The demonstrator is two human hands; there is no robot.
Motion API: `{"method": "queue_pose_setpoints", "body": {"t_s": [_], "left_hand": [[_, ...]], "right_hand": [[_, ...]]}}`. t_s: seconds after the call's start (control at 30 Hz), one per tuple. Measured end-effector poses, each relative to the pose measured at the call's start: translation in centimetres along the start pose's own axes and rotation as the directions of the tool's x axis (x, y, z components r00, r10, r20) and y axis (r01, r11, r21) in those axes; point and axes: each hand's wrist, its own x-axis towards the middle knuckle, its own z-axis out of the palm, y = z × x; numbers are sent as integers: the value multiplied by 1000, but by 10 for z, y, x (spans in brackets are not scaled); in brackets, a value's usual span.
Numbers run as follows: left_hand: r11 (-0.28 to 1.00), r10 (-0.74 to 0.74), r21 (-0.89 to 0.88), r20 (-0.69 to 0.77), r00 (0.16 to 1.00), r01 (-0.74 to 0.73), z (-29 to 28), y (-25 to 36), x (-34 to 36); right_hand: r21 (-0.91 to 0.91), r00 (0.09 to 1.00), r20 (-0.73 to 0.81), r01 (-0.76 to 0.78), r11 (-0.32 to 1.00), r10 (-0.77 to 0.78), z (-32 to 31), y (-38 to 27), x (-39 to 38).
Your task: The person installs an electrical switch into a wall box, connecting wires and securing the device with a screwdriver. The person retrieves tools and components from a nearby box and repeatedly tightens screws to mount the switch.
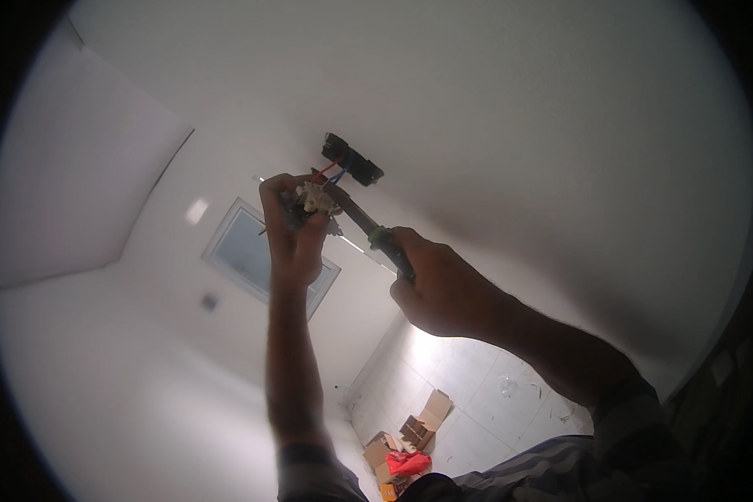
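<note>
Overhead, left hand [293, 230] gripping fitting [314, 201], right hand [439, 289] gripping screwdriver [368, 226]

1. Both forearms are bare from wrist to near the elbow.
2. The left hand [291, 243] and right hand [443, 289] wear no gloves.
3. Grey, faintly striped fabric sleeves [636, 418] sit pushed up by the elbows.

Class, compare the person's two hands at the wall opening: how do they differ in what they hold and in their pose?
The left hand pinches a small pale fitting with red and blue wires; the right hand grips a screwdriver. The left forearm rises nearly straight; the right comes in slanted. The left hand is higher, nearer the dark wall box. Both are bare.
</note>
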Motion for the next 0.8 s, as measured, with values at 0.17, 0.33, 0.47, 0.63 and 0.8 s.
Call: {"method": "queue_pose_setpoints", "body": {"t_s": [0.17, 0.33, 0.47, 0.63, 0.8], "left_hand": [[959, 103, 263, 9, 995, -102, -9, 0, 3], [854, 143, 502, 27, 989, -137, -8, 3, 4], [878, 129, 462, 24, 991, -125, -2, 12, 9], [865, 146, 476, 66, 987, -159, 0, 15, 9], [808, 167, 554, 111, 980, -201, -4, 17, 24]], "right_hand": [[-34, 998, -66, 18, 999, -20, 12, 11, 8], [-43, 999, -36, 5, 999, -7, 9, 9, 7], [-43, 999, -32, 15, 999, -16, 5, 9, 6], [-39, 999, -21, 23, 999, -24, 2, 8, 2], [-45, 998, -43, 40, 998, -42, 10, 15, 11]]}}
